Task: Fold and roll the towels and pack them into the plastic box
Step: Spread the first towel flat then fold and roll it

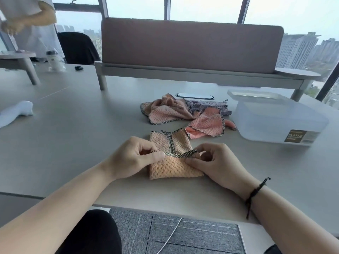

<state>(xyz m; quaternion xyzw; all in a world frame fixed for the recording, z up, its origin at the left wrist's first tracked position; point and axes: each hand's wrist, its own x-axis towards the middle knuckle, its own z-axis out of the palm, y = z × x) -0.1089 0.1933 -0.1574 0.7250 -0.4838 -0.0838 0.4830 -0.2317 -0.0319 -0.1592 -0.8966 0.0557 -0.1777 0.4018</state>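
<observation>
your left hand (132, 158): pinches orange towel (172, 166) hem
your right hand (214, 162): pinches same hem
plastic box (278, 120): far-right of orange towel, lid on

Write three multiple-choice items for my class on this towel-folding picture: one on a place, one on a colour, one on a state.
1. Where is the plastic box?
A. to the right of the towel pile
B. on the floor
C. in the person's lap

2. What colour is the towel being folded?
A. green
B. peach-orange
C. white

3. What is the state of the box?
A. packed with towels
B. tipped on its side
C. no towels visible inside

Key: 1 A, it stands on the table right of the pile. 2 B, peach with a dark hem. 3 C, its clear walls show none.
</observation>
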